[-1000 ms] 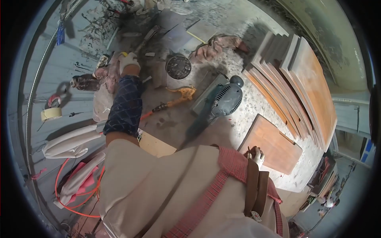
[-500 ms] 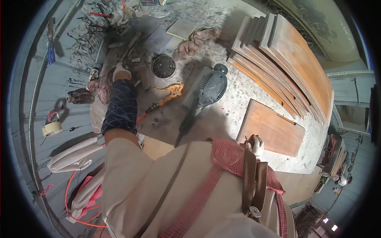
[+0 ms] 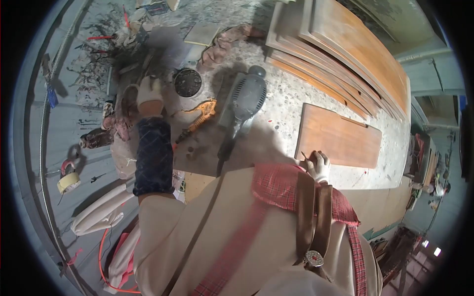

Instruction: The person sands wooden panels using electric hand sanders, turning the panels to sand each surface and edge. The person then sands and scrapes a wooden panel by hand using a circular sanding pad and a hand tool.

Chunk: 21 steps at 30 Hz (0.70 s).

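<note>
My left hand [image 3: 149, 91], in a white glove below a dark blue quilted sleeve cover, is over the cluttered left side of the workbench. It is beside a round black container [image 3: 187, 82]; its fingers are blurred, so any hold is hidden. My right hand [image 3: 319, 166], gloved with dark bare fingertips, has bent fingers at the near edge of a flat brown wooden panel [image 3: 340, 138]. A thin dark sliver shows by its thumb, too small to name. Between my hands lies a grey power sander [image 3: 250, 96] with its cord running toward me, and an orange-handled tool [image 3: 201, 118].
A leaning stack of wooden panels [image 3: 345, 54] fills the far right of the speckled workbench [image 3: 284, 106]. A crumpled brown cloth [image 3: 222, 47] and a flat pad [image 3: 202, 34] lie at the back. A tape roll [image 3: 68, 182] hangs on the left wall.
The whole view has shifted, with bench items sitting higher and mostly further left. My left hand has come nearer the black container. My right hand stays by the panel's near edge.
</note>
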{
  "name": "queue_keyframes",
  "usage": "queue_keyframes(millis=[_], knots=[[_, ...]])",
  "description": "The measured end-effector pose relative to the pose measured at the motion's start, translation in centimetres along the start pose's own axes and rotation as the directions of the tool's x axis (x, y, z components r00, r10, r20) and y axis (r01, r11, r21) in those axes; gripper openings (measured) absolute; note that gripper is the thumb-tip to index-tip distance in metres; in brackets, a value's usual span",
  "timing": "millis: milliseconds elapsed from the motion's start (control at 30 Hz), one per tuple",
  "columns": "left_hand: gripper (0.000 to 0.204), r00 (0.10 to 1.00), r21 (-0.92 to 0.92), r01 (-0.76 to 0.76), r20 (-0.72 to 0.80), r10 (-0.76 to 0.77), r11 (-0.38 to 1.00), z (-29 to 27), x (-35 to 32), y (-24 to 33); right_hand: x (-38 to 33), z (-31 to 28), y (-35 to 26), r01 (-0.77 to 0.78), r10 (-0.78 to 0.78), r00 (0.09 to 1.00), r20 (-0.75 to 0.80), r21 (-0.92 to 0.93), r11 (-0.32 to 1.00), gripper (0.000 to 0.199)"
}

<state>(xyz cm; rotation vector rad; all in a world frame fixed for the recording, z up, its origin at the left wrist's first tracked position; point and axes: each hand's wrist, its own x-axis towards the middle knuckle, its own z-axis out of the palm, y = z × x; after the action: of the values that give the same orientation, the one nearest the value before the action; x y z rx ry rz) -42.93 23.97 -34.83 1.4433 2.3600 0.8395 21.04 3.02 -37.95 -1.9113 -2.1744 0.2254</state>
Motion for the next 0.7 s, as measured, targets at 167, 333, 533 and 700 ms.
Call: queue_keyframes(millis=[167,333,533,700], knots=[[0.104,0.885,0.236,-0.454,0.236,0.403,0.859,3.4,0.2,5.2,0.7,1.0,-1.1,-0.104,0.096,0.992,0.080,0.104,0.989,0.039],[0.113,0.782,0.408,-0.478,0.601,0.166,0.777,3.8,4.1,4.8,1.4,-1.2,-4.5,-0.370,0.312,0.909,0.275,0.193,0.909,0.029],[0.124,0.779,0.315,-0.518,0.558,0.286,0.795,6.4,0.9,3.8,-2.3,0.8,-2.5,0.000,-0.001,1.000,0.008,0.134,0.991,0.045],[0.123,0.853,0.495,-0.362,0.517,0.068,0.790,5.0,-2.1,8.4,-3.8,0.5,-2.7,0.096,-0.083,0.995,-0.062,0.235,0.967,0.047]])
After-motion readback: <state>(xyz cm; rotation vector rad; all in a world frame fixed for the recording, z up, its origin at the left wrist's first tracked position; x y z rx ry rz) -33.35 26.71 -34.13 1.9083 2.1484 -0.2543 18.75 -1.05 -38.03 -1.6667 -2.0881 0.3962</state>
